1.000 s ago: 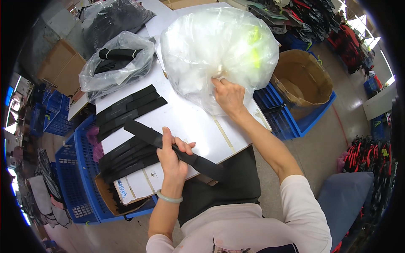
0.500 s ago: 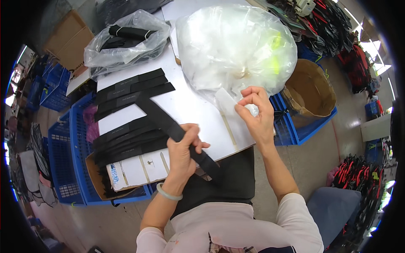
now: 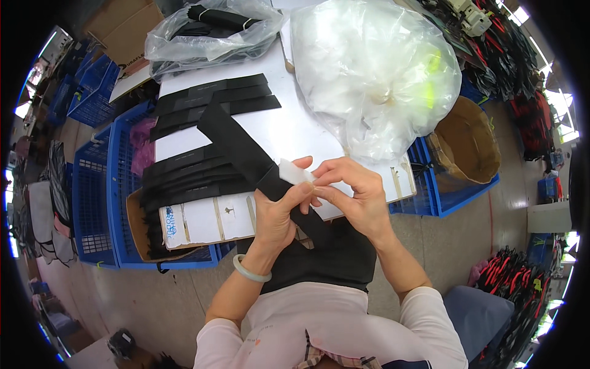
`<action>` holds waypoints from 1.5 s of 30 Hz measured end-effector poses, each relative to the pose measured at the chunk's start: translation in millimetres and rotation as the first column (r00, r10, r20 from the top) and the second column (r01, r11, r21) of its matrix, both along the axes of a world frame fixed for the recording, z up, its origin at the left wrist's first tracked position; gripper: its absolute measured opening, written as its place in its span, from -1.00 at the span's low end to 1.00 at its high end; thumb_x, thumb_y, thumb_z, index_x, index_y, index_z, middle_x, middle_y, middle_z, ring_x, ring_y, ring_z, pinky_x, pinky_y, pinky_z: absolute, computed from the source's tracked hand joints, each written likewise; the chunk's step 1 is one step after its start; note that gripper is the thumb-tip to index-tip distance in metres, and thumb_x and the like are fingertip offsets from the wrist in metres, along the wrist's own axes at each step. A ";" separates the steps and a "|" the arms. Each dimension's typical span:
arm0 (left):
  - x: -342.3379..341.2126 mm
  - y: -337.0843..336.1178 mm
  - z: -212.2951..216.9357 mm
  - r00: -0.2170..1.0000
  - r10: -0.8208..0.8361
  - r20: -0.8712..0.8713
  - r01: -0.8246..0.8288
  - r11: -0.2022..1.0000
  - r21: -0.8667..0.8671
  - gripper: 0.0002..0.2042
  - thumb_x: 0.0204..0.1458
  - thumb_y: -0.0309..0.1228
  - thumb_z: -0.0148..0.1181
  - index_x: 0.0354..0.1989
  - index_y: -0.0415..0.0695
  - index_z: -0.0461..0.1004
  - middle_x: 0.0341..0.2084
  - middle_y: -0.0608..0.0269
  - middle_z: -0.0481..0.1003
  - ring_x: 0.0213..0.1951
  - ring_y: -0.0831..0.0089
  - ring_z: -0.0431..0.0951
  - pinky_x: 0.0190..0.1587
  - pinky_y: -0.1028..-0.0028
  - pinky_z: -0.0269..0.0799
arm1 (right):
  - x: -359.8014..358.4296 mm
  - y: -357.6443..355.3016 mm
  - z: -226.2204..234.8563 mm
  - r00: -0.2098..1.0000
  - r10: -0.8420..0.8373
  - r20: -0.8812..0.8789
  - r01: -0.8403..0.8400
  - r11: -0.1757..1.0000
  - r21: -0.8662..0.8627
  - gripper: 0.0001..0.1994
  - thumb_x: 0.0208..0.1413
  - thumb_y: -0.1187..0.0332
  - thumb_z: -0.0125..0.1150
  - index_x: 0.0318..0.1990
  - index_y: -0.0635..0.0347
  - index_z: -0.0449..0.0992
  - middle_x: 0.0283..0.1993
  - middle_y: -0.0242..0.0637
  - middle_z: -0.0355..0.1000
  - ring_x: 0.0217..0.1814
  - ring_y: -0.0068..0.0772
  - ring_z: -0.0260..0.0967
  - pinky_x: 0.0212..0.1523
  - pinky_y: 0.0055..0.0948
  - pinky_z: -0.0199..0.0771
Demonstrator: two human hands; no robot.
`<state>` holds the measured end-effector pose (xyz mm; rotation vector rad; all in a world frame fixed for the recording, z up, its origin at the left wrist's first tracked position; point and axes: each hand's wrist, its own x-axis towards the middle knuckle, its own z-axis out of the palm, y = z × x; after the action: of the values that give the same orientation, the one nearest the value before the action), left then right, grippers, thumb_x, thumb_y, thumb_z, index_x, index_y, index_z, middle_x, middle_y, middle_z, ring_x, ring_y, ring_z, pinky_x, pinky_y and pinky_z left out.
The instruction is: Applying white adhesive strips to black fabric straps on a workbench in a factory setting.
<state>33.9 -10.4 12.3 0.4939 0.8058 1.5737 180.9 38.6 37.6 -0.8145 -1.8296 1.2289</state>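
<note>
Head view, looking down: two hands meet over the near edge of the white table [image 3: 295,132]. The left hand [image 3: 276,212] is clenched around one long black strap [image 3: 239,144], thumb on top, and the strap runs up and left away from the fingers across the table, while its lower end passes under the palm toward the dark apron [image 3: 326,258]. One pale green bangle [image 3: 251,270] sits on that wrist. The right hand [image 3: 359,197] pinches one small clear plastic sleeve [image 3: 295,172] at its right end, thumb and forefinger closed on it; the sleeve sticks out leftward from those fingertips, just above the left thumb and touching the strap.

Left of the left fingers lie two stacks of flat black straps: one near stack [image 3: 184,178] just beside the knuckles, and one farther stack [image 3: 209,101] up the table; how many straps are in each I cannot tell. Above the right fingers bulges one big clear bag [image 3: 375,74] of sleeves. Farther up-left sits one second clear bag [image 3: 203,34] holding dark items. Right of the right hand stands one brown cardboard bin [image 3: 467,144] in a blue crate [image 3: 430,190].
</note>
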 end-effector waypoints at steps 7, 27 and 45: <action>-7.6 -3.6 -2.9 0.997 0.075 -0.012 -0.074 0.996 0.044 -0.82 0.00 -0.54 0.27 -0.25 -0.35 0.49 -0.56 0.24 0.46 -0.59 0.56 0.42 -0.46 0.55 0.42 | -9.8 -5.5 -11.3 0.993 -0.017 -0.113 0.009 0.997 -0.070 -0.88 -0.04 0.62 0.33 -0.34 0.35 0.52 -0.29 -0.25 0.48 -0.19 -0.49 0.45 -0.19 -0.51 0.43; -45.6 18.5 1.3 0.859 0.221 0.462 -0.170 0.974 -0.149 -0.63 0.14 -0.07 0.20 -0.54 -0.09 0.39 -0.63 0.39 0.25 -0.69 0.60 0.19 -0.53 0.51 0.26 | -20.7 -10.1 4.1 0.970 -0.075 0.230 0.011 0.964 0.266 -0.80 -0.19 0.51 0.45 -0.52 0.29 0.46 -0.56 -0.31 0.32 -0.59 -0.45 0.25 -0.58 -0.50 0.19; -27.1 13.4 1.2 0.794 0.150 0.589 -0.100 0.988 -0.118 -0.61 0.18 -0.04 0.13 -0.54 -0.07 0.39 -0.63 0.38 0.25 -0.67 0.59 0.16 -0.48 0.53 0.26 | -33.0 -24.8 -3.8 0.994 -0.036 0.102 -0.006 0.923 0.384 -0.82 -0.12 0.62 0.36 -0.40 0.32 0.43 -0.38 -0.20 0.43 -0.46 -0.24 0.42 -0.50 -0.38 0.42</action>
<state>6.8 3.0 13.5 -0.1342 0.4107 1.6771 147.9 13.8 33.8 -0.6797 -2.0592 0.7867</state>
